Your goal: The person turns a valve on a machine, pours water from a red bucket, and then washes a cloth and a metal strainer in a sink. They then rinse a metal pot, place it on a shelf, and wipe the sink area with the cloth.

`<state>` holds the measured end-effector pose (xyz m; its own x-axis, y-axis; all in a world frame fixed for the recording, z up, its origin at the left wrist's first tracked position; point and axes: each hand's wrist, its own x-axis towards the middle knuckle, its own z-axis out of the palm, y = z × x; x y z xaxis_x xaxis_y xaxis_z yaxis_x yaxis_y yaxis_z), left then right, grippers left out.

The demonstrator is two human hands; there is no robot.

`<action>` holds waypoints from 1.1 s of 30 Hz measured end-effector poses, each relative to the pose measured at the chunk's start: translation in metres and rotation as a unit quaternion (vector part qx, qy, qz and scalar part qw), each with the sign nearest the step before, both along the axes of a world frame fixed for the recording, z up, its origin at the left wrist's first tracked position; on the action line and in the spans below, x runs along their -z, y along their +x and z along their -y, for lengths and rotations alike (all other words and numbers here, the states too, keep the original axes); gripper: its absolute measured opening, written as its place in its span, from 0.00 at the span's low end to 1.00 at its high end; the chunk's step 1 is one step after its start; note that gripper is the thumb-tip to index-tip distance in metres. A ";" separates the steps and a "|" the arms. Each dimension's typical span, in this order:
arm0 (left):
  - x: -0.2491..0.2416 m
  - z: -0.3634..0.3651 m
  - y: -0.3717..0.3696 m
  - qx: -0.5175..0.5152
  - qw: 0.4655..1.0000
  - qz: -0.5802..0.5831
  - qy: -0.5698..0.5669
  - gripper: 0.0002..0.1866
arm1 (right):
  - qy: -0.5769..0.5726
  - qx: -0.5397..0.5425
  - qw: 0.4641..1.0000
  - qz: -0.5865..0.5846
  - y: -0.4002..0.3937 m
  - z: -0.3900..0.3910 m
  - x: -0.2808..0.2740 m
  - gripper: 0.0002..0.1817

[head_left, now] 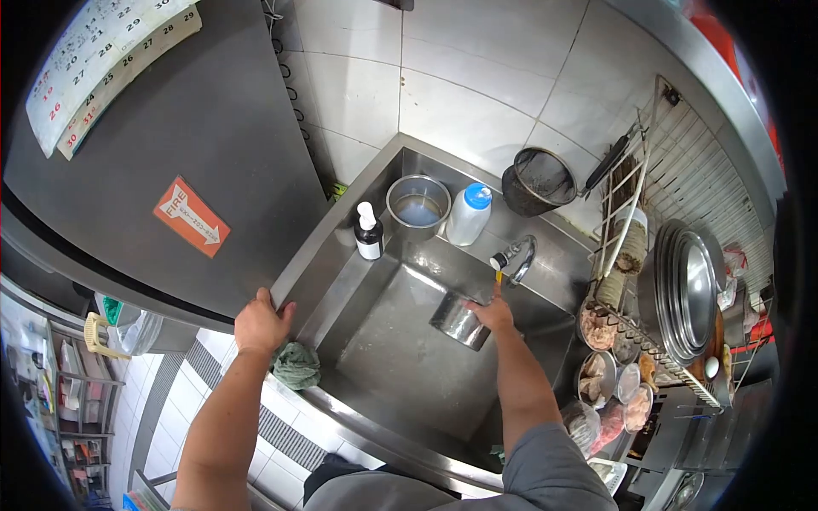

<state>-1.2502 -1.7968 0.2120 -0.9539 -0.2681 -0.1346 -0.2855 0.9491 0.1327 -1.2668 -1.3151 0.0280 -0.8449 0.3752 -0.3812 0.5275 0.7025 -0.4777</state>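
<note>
bright, even overhead light | glare on sink [409,341] | fisheye edges, black corners

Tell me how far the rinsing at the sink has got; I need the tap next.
In hand: the right hand holds a steel cup tilted under the faucet; no water stream is visible. The left hand rests on the sink rim. Done: bowls already stacked in the rack. Left: the steel bowl on the ledge.

Two bottles [369,232] [469,215], two bowls [418,204] [460,320], one strainer [537,180]
</note>
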 end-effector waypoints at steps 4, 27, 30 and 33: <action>0.003 0.004 0.001 0.007 1.000 0.000 0.003 0.26 | -0.011 -0.086 0.996 0.038 0.004 0.004 -0.001 0.60; 0.037 0.055 0.021 0.228 0.960 -0.123 0.104 0.28 | -0.549 0.477 0.575 -0.374 0.606 0.217 -0.144 0.42; 0.077 0.074 -0.017 0.276 0.943 -0.139 0.120 0.30 | -0.505 0.553 0.549 -0.372 0.703 0.243 -0.122 0.45; 0.068 0.043 0.045 0.329 0.885 -0.290 -0.156 0.39 | -0.420 0.649 0.526 -0.354 0.783 0.266 -0.091 0.34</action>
